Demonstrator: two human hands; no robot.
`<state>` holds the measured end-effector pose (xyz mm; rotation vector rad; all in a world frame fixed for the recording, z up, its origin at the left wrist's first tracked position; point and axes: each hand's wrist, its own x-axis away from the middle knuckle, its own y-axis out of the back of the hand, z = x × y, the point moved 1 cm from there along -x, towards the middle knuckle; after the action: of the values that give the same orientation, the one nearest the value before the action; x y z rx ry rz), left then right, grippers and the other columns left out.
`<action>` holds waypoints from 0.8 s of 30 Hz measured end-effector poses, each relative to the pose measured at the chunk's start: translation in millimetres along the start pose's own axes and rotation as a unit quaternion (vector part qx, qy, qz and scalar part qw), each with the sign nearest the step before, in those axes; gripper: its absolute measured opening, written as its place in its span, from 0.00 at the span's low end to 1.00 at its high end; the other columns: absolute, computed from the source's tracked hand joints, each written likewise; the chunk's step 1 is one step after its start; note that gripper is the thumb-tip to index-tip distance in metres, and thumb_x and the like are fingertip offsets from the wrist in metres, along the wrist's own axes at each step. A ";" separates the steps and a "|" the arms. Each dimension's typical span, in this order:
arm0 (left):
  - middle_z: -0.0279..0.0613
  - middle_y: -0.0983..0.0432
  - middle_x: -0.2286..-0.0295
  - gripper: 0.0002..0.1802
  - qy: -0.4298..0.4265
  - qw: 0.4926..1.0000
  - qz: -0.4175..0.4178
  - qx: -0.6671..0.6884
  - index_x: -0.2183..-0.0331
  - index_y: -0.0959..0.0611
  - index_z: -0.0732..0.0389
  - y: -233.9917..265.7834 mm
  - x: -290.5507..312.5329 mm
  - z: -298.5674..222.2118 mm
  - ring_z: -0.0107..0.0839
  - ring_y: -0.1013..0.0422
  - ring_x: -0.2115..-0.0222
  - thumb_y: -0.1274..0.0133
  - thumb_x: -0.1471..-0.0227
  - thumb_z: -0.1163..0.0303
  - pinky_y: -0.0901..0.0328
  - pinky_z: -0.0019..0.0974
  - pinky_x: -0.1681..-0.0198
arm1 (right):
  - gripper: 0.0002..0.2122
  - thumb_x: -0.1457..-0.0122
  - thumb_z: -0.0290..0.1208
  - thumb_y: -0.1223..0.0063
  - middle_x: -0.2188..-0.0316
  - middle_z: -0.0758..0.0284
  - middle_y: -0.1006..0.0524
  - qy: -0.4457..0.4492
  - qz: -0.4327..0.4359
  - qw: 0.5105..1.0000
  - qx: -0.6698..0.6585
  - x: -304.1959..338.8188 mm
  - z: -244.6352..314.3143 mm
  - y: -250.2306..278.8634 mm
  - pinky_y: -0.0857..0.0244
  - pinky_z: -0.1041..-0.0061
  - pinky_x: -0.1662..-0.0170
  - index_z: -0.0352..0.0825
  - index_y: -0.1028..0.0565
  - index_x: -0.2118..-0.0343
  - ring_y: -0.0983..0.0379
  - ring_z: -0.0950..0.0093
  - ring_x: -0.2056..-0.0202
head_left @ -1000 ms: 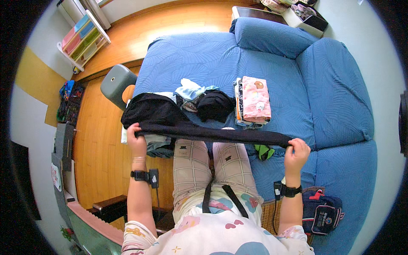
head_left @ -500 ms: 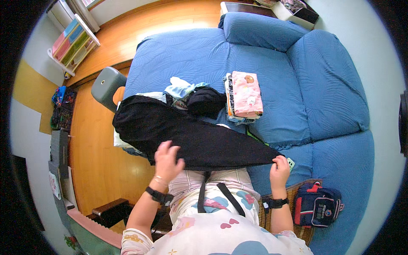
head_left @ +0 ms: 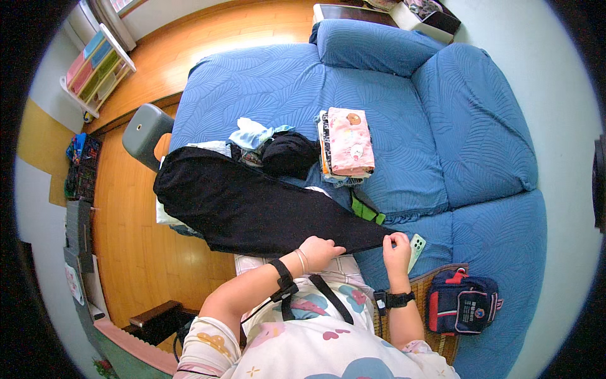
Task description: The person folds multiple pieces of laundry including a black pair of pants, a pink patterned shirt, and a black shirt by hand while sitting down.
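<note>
Black trousers lie stretched across my lap and the sofa, wide at the left and tapering to a narrow end at the right. My right hand pinches that narrow end. Along the near edge, my left hand is closed on the cloth, a short way left of my right hand; its fingertips are partly hidden. Beyond the trousers lie a bunched black garment and a crumpled light-blue cloth. A neat stack of folded clothes, pink on top, sits to their right.
A blue-covered sofa spreads ahead and to the right. Near my right hand are a pale green phone and a green and dark item. A navy backpack rests at the right. A grey stool-like object stands at the left.
My left hand has moved right and down from over the trousers to their near edge, and has closed there. My right hand keeps its pinch. The whole view has shifted slightly.
</note>
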<state>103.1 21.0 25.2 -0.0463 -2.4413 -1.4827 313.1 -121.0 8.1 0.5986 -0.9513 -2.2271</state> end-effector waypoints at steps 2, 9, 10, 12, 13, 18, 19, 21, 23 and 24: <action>0.42 0.24 0.69 0.26 -0.005 1.000 -0.002 0.005 0.48 0.25 0.43 -0.7 4.0 -1.4 0.42 0.24 0.74 0.51 0.51 0.67 0.29 0.43 0.71 | 0.05 0.49 0.25 0.44 0.65 0.56 0.25 -0.006 0.004 1.000 -0.004 2.2 0.2 -1.4 0.35 0.66 0.56 0.29 0.25 0.73 0.28 0.60 0.62; 0.43 0.24 0.69 0.24 0.001 0.999 0.040 0.024 0.50 0.25 0.44 -5.3 3.8 -2.0 0.42 0.24 0.74 0.49 0.52 0.66 0.29 0.42 0.71 | 0.05 0.52 0.26 0.42 0.59 0.62 0.24 0.287 0.070 0.954 -0.056 -6.1 82.8 -2.8 0.45 0.53 0.42 0.34 0.24 0.71 0.30 0.58 0.55; 0.44 0.23 0.69 0.20 0.005 0.998 0.044 0.038 0.54 0.22 0.47 -10.3 5.3 -0.4 0.42 0.24 0.73 0.49 0.52 0.66 0.29 0.42 0.70 | 0.05 0.52 0.27 0.42 0.59 0.63 0.24 0.337 0.111 0.932 -0.072 -7.1 92.1 -7.5 0.44 0.53 0.43 0.34 0.23 0.71 0.30 0.58 0.54; 0.45 0.22 0.68 0.14 0.013 0.996 0.056 0.065 0.62 0.18 0.53 -22.7 10.1 4.5 0.43 0.24 0.71 0.49 0.53 0.66 0.28 0.43 0.67 | 0.05 0.52 0.28 0.41 0.62 0.64 0.23 0.390 0.225 0.885 -0.117 -5.9 108.2 -22.5 0.43 0.53 0.43 0.34 0.23 0.72 0.30 0.59 0.52; 0.49 0.22 0.69 0.11 -0.009 0.993 0.009 0.120 0.69 0.18 0.59 -27.7 17.6 9.5 0.46 0.24 0.70 0.49 0.54 0.65 0.29 0.45 0.65 | 0.05 0.51 0.29 0.41 0.64 0.65 0.22 0.402 0.272 0.862 -0.148 -4.5 114.8 -29.0 0.41 0.53 0.44 0.34 0.23 0.72 0.29 0.61 0.52; 0.51 0.22 0.72 0.12 0.089 0.931 0.040 0.352 0.69 0.18 0.61 -21.2 56.6 28.9 0.45 0.25 0.70 0.52 0.48 0.64 0.31 0.43 0.63 | 0.09 0.50 0.29 0.43 0.66 0.59 0.24 0.343 0.328 0.862 -0.177 15.7 104.2 -51.9 0.31 0.65 0.56 0.32 0.24 0.67 0.27 0.61 0.60; 0.51 0.22 0.73 0.12 0.103 0.915 0.017 0.389 0.70 0.18 0.61 -21.7 63.4 37.4 0.44 0.24 0.70 0.52 0.47 0.64 0.31 0.42 0.63 | 0.10 0.50 0.28 0.43 0.65 0.59 0.24 0.333 0.307 0.874 -0.179 17.3 101.5 -53.4 0.31 0.66 0.57 0.31 0.25 0.66 0.27 0.60 0.61; 0.48 0.21 0.72 0.14 0.183 0.905 -0.052 0.382 0.72 0.17 0.63 -18.8 67.1 50.4 0.41 0.24 0.71 0.50 0.48 0.63 0.31 0.42 0.64 | 0.11 0.51 0.28 0.42 0.64 0.58 0.25 0.266 0.296 0.900 -0.175 20.7 100.7 -48.5 0.31 0.65 0.57 0.32 0.26 0.64 0.27 0.59 0.61; 0.51 0.21 0.74 0.15 0.289 0.886 -0.125 0.341 0.67 0.18 0.63 -10.8 62.3 57.8 0.44 0.24 0.72 0.46 0.50 0.61 0.30 0.41 0.65 | 0.12 0.51 0.27 0.42 0.63 0.57 0.26 0.236 0.277 0.914 -0.179 21.4 95.9 -49.8 0.31 0.65 0.58 0.33 0.26 0.62 0.27 0.58 0.61; 0.52 0.22 0.74 0.18 0.336 0.856 -0.151 0.363 0.64 0.20 0.65 -8.6 59.1 59.1 0.44 0.24 0.72 0.44 0.50 0.60 0.30 0.40 0.65 | 0.12 0.50 0.27 0.42 0.63 0.57 0.26 0.227 0.264 0.920 -0.182 20.2 92.6 -51.3 0.31 0.65 0.58 0.32 0.26 0.62 0.27 0.58 0.61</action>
<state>31.7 61.6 7.4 0.8815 -2.2587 -0.4166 222.9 -64.4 24.9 0.5659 -0.3802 -1.6170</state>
